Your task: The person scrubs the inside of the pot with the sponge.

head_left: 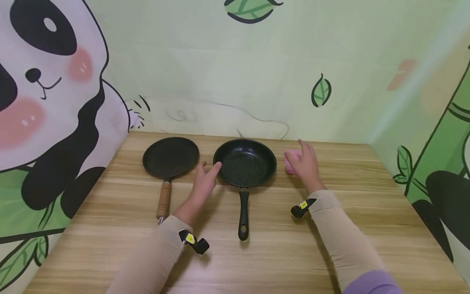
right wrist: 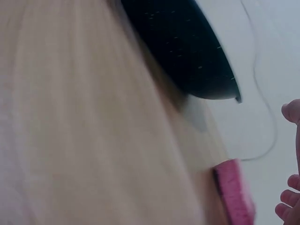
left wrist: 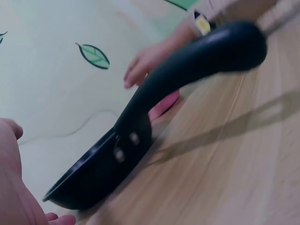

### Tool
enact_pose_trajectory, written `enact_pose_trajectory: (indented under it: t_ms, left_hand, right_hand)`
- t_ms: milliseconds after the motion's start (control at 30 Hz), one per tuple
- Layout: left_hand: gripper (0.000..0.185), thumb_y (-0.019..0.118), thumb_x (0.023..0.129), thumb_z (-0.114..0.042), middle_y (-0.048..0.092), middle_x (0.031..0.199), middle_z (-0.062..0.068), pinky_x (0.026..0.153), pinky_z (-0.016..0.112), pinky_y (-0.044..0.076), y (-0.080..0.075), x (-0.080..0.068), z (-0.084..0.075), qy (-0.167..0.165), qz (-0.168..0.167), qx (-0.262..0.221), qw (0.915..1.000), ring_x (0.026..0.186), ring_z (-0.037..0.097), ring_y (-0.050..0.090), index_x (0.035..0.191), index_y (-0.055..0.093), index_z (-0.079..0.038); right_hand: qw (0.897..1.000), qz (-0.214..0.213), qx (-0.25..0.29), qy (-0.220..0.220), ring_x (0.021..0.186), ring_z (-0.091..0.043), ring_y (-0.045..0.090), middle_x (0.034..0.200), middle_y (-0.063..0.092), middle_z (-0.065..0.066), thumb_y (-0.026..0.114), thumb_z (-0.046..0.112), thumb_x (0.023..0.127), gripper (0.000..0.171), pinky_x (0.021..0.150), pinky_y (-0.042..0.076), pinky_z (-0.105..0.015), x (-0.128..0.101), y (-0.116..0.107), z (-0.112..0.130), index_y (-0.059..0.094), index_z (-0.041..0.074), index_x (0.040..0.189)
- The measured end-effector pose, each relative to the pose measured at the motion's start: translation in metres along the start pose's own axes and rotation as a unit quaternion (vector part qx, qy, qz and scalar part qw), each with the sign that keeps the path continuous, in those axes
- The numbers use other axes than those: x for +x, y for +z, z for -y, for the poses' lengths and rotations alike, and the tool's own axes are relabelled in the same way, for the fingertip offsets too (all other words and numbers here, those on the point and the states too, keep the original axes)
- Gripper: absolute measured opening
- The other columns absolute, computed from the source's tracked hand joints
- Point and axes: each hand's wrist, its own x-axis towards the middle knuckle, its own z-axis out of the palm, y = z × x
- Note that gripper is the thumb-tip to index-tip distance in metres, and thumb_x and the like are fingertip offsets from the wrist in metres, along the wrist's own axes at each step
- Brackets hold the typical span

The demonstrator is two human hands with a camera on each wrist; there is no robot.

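Note:
A deep black frying pan [head_left: 244,163] with a black handle [head_left: 243,214] stands in the middle of the wooden table. My left hand [head_left: 203,181] hovers at its left rim, fingers loosely extended and holding nothing. Left of that hand lies a flat black griddle pan [head_left: 171,157] with a wooden handle [head_left: 164,200]. To the right of the frying pan is a pink sponge [head_left: 290,165], partly covered by my right hand [head_left: 307,166] in the head view. In the right wrist view the sponge [right wrist: 234,192] sits apart from the relaxed fingers [right wrist: 290,197].
A fabric backdrop [head_left: 205,77] with panda and leaf pictures rises behind the wooden table [head_left: 279,253] and along its sides. Both wrists carry small black camera mounts, one on the left sleeve [head_left: 194,241] and one on the right sleeve [head_left: 303,207].

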Motion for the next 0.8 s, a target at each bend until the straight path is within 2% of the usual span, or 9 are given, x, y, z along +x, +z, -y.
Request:
enact_pose_trajectory:
  t_ms: [133, 167, 267, 367, 467, 567, 667, 800]
  left_hand:
    - [0.08, 0.057, 0.101, -0.04, 0.048, 0.131, 0.027, 0.098, 0.042, 0.052, 0.009, -0.009, 0.006, -0.048, 0.006, -0.107, 0.9931, 0.105, 0.033, 0.06, 0.154, 0.02, 0.006]
    - [0.077, 0.057, 0.102, -0.039, 0.042, 0.137, 0.03, 0.1, 0.045, 0.051, 0.011, -0.012, 0.006, -0.063, 0.011, -0.122, 0.9905, 0.112, 0.037, 0.058, 0.153, 0.023, 0.007]
    - [0.069, 0.056, 0.102, -0.038, 0.049, 0.126, 0.03, 0.092, 0.044, 0.056, 0.018, -0.019, 0.01, -0.095, 0.039, -0.153, 0.9828, 0.101, 0.034, 0.063, 0.147, 0.032, 0.01]
    - [0.065, 0.055, 0.102, -0.038, 0.055, 0.125, 0.031, 0.088, 0.046, 0.058, 0.024, -0.028, 0.014, -0.119, 0.085, -0.161, 0.976, 0.096, 0.032, 0.067, 0.144, 0.036, 0.008]
    - [0.061, 0.055, 0.102, -0.038, 0.058, 0.125, 0.029, 0.085, 0.047, 0.058, 0.03, -0.035, 0.02, -0.124, 0.142, -0.155, 0.9697, 0.095, 0.03, 0.067, 0.14, 0.039, 0.007]
    - [0.053, 0.056, 0.101, -0.036, 0.062, 0.117, 0.022, 0.08, 0.045, 0.06, 0.035, -0.041, 0.026, -0.125, 0.186, -0.152, 0.9627, 0.092, 0.027, 0.068, 0.133, 0.044, 0.005]
    - [0.043, 0.057, 0.101, -0.035, 0.066, 0.105, 0.015, 0.072, 0.04, 0.06, 0.037, -0.045, 0.028, -0.126, 0.208, -0.158, 0.957, 0.089, 0.026, 0.07, 0.123, 0.052, 0.001]
    - [0.037, 0.055, 0.102, -0.035, 0.07, 0.099, 0.013, 0.069, 0.039, 0.06, 0.038, -0.047, 0.029, -0.121, 0.226, -0.171, 0.9514, 0.088, 0.026, 0.072, 0.116, 0.058, -0.001]
  right_hand:
    - [0.999, -0.014, 0.024, 0.016, 0.137, -0.043, 0.041, 0.151, 0.038, -0.026, 0.069, 0.039, 0.093, 0.074, 0.114, 0.032, -0.056, -0.006, 0.01, -0.011, 0.039, 0.006, 0.153]
    - [0.999, -0.017, 0.028, 0.022, 0.135, -0.043, 0.042, 0.15, 0.039, -0.026, 0.07, 0.039, 0.093, 0.074, 0.114, 0.033, -0.056, -0.007, 0.012, -0.013, 0.04, 0.006, 0.153]
    - [0.998, -0.025, 0.039, 0.04, 0.133, -0.043, 0.043, 0.149, 0.038, -0.026, 0.071, 0.04, 0.092, 0.075, 0.112, 0.036, -0.056, -0.01, 0.017, -0.018, 0.041, 0.006, 0.152]
    - [0.997, -0.032, 0.037, 0.057, 0.134, -0.042, 0.041, 0.149, 0.037, -0.027, 0.072, 0.04, 0.091, 0.076, 0.112, 0.036, -0.055, -0.012, 0.021, -0.023, 0.042, 0.006, 0.152]
    - [0.997, -0.036, 0.021, 0.062, 0.136, -0.043, 0.038, 0.149, 0.036, -0.027, 0.073, 0.038, 0.09, 0.077, 0.112, 0.034, -0.055, -0.013, 0.023, -0.025, 0.042, 0.006, 0.151]
    - [0.998, -0.032, 0.008, 0.061, 0.137, -0.043, 0.036, 0.148, 0.036, -0.028, 0.075, 0.035, 0.088, 0.078, 0.113, 0.032, -0.055, -0.014, 0.024, -0.027, 0.042, 0.005, 0.151]
    - [0.998, -0.026, 0.001, 0.062, 0.137, -0.043, 0.035, 0.149, 0.035, -0.028, 0.077, 0.035, 0.086, 0.08, 0.112, 0.033, -0.056, -0.014, 0.025, -0.028, 0.042, 0.006, 0.152]
    - [0.998, -0.025, -0.004, 0.065, 0.136, -0.044, 0.036, 0.149, 0.035, -0.028, 0.078, 0.036, 0.085, 0.081, 0.112, 0.033, -0.057, -0.015, 0.026, -0.027, 0.041, 0.007, 0.152]
